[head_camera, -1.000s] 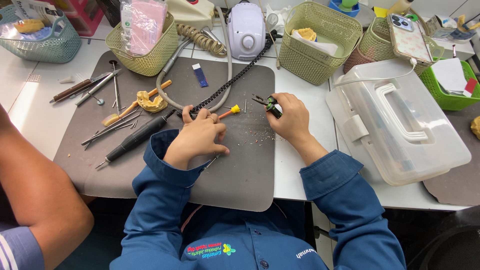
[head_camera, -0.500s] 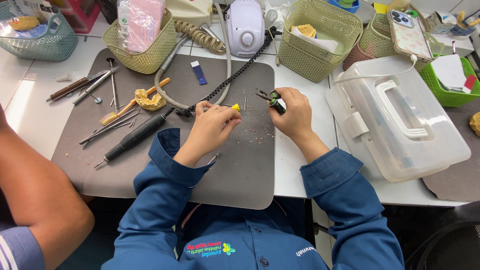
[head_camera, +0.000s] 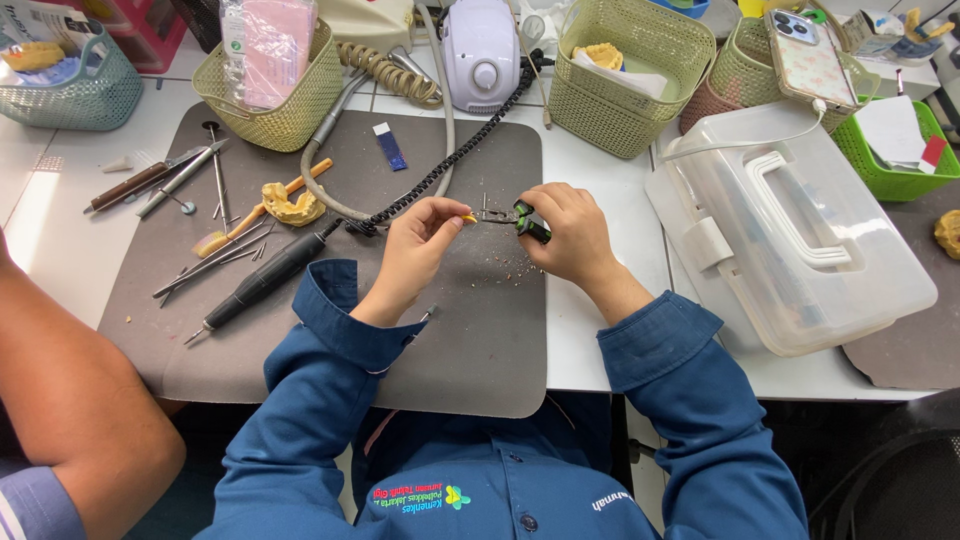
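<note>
Head view: small yellow piece between left-hand fingers, touching pliers tip.

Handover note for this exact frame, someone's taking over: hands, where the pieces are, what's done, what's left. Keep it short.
Left hand: fingertips pinch a small yellow piece, raised above the grey mat.
Right hand: wrapped around small pliers with green-and-black handles; the tips point at the yellow piece. Whether they touch it is too small to tell.
Nearby: black handpiece lies on the mat to the left, next to a yellow dental cast and loose hand tools. Clear plastic case closed, on the right.
Done: small debris scattered on the mat beneath the hands.
Left: work at the pliers' tips looks unfinished.
</note>
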